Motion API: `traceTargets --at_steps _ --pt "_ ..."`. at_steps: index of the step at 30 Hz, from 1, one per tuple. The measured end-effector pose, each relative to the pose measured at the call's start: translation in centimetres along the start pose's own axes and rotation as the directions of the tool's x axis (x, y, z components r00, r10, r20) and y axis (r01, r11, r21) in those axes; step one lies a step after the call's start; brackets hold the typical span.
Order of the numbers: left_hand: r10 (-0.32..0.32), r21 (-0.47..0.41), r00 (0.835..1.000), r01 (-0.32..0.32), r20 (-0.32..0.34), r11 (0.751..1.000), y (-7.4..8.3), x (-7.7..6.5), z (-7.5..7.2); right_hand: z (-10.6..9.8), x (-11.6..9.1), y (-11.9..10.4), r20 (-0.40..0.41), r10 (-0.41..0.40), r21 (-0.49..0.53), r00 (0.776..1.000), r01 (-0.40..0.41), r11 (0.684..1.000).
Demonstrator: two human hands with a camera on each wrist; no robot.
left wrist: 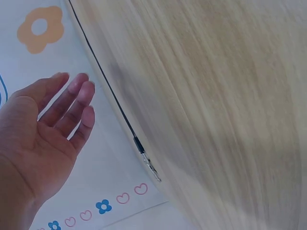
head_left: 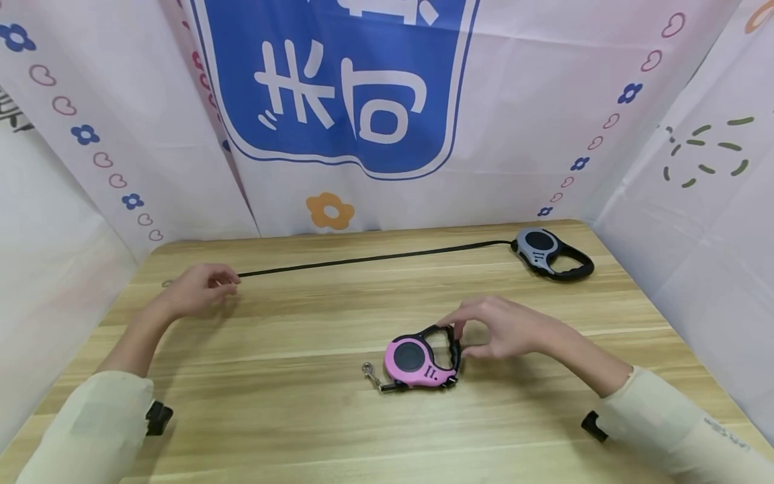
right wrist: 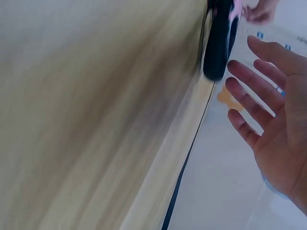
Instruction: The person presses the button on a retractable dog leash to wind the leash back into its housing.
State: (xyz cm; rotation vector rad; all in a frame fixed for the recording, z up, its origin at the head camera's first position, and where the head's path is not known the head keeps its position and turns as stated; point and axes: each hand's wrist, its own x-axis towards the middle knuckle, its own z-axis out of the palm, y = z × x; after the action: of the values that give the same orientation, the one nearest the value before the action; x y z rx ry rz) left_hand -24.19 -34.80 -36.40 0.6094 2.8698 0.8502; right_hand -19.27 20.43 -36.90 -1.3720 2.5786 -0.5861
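A pink retractable dog leash (head_left: 396, 366) with a black handle lies on the table, its metal clip (head_left: 367, 370) to the left. Around its handle hovers my right hand (head_left: 498, 326), fingers loosely bent; the right wrist view shows them apart from the black handle (right wrist: 218, 50). A grey retractable leash (head_left: 537, 250) lies at the back right, its black cord (head_left: 375, 258) drawn out leftward across the table. Over the cord's far end is my left hand (head_left: 202, 289), fingers relaxed and holding nothing. Below it, the left wrist view shows the metal clip (left wrist: 151, 167) resting on the table.
The wooden table (head_left: 272, 417) is bordered at the back by a printed cloth (head_left: 514, 134) with a blue emblem, and by white cloth on both sides. Small black mounts sit at both sleeves.
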Motion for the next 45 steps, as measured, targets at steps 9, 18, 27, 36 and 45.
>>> traceTargets --at_steps 9,18,27,36,45 --pt "-0.031 0.065 0.997 0.035 -0.067 0.997 -0.8 -0.2 -0.2 -0.8 -1.2 3.9 -0.069 0.098 0.041 0.993 -0.095 0.995" --pt "-0.045 0.12 0.987 0.063 -0.152 0.991 -1.8 -0.4 -0.3 -1.4 -2.2 6.2 -0.122 0.154 0.106 0.98 -0.141 0.984" --pt "-0.052 0.134 0.986 0.073 -0.156 0.988 -2.3 -0.3 -0.5 -2.4 -3.8 8.3 -0.232 0.27 0.05 0.935 -0.266 0.963" --pt "-0.089 0.141 0.98 0.115 -0.179 0.983 -2.8 -0.8 -0.8 -3.6 -5.5 10.0 -0.343 0.326 0.017 0.881 -0.341 0.94" --pt "-0.139 0.157 0.979 0.163 -0.152 0.974 -3.7 -0.9 -1.3 -4.5 -6.4 11.2 -0.38 0.394 0.022 0.837 -0.418 0.908"
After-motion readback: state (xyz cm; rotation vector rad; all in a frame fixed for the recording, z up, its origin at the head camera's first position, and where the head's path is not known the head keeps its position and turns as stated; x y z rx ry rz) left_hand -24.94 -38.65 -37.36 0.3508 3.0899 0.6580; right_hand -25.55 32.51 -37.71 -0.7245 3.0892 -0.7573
